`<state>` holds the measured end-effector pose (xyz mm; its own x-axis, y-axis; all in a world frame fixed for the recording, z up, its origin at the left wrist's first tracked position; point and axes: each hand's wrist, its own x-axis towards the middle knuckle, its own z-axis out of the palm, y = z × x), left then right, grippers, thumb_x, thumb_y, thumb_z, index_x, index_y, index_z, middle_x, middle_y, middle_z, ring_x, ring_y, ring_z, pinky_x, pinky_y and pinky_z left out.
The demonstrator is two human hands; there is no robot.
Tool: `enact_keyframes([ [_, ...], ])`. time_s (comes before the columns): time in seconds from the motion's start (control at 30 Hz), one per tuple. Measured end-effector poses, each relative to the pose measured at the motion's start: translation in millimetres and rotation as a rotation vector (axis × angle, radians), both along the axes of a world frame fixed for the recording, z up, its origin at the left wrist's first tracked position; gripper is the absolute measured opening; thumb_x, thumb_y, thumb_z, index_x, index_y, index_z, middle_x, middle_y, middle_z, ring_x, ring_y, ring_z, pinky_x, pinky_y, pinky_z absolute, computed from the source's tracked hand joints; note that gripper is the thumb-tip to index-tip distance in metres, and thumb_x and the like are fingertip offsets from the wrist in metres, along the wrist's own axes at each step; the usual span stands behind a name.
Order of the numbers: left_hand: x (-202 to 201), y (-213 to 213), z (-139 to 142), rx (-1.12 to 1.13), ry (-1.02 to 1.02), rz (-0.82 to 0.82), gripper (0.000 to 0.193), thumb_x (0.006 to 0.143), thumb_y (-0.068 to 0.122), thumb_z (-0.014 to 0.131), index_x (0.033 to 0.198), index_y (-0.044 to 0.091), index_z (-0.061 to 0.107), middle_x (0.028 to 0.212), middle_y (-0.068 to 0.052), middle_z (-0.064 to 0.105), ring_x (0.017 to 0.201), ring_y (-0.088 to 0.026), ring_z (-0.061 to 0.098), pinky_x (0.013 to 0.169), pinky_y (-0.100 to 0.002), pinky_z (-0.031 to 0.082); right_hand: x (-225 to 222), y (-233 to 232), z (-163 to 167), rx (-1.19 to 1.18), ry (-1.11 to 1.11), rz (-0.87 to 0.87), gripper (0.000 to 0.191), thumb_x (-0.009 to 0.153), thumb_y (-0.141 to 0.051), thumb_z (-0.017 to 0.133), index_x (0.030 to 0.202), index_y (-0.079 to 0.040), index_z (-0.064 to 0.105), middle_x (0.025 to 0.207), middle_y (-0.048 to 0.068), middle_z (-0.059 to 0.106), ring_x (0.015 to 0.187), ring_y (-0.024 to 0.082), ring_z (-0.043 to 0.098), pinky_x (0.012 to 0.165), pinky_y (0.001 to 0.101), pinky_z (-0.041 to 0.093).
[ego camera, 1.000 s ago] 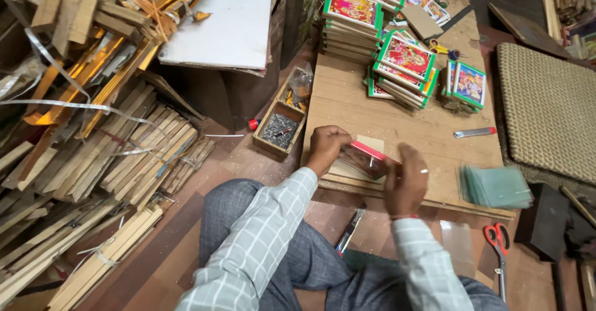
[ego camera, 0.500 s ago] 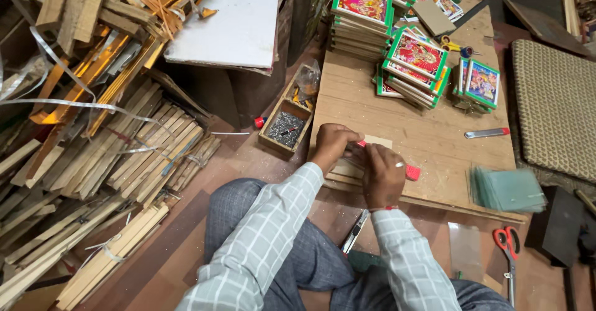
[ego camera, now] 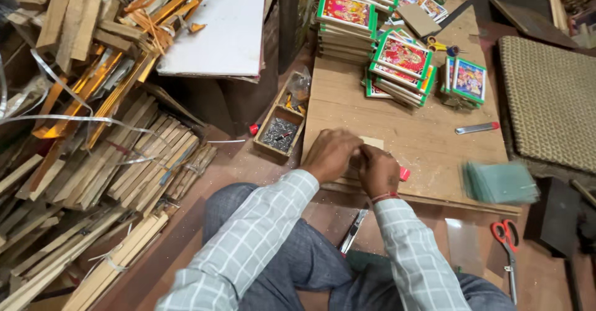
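I sit at the near edge of a low wooden table (ego camera: 428, 146). My left hand (ego camera: 332, 156) is curled down over a small pale board (ego camera: 373, 142) that lies flat at that edge. Right beside it, touching it, my right hand (ego camera: 379, 171) is closed around a red-handled tool (ego camera: 405, 174), of which only the red end shows. Both hands hide most of the board and whatever lies under them.
Stacks of colourful framed pictures (ego camera: 400, 63) stand at the back of the table. A utility knife (ego camera: 477, 128) and a stack of glass panes (ego camera: 500, 182) lie to the right. A wooden tray of small nails (ego camera: 279, 134) sits left, wood strips (ego camera: 105, 162) beyond. Red scissors (ego camera: 506, 236) lie on the floor.
My right hand has moved left along the board and closed up against my left hand. The red tool came with it. The left hand stayed in place.
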<state>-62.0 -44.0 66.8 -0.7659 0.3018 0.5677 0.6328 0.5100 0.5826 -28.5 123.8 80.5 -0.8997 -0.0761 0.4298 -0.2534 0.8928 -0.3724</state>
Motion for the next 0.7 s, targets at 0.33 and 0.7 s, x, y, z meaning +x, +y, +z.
enact_keyframes([
  [0.33,12,8,36,-0.347,0.117,-0.102,0.042,0.073,-0.006,0.067,0.113,0.006,0.070,0.112,-0.011,0.073,0.118,-0.028,0.064,0.120,-0.057,0.029,26,64,-4,-0.425,0.258,-0.091,0.035,0.086,-0.013,0.074,0.117,0.001,0.070,0.111,0.018,0.073,0.101,0.031,0.069,0.088,0.0406,0.055],
  [0.7,21,79,21,-0.093,-0.155,-0.198,0.015,0.087,0.015,0.071,0.100,0.015,0.078,0.103,-0.003,0.078,0.100,-0.023,0.071,0.092,-0.042,0.047,43,82,-53,-1.515,-0.183,-0.269,0.029,0.099,-0.025,0.068,0.109,0.002,0.071,0.093,0.007,0.073,0.078,0.015,0.069,0.069,0.0289,0.057],
])
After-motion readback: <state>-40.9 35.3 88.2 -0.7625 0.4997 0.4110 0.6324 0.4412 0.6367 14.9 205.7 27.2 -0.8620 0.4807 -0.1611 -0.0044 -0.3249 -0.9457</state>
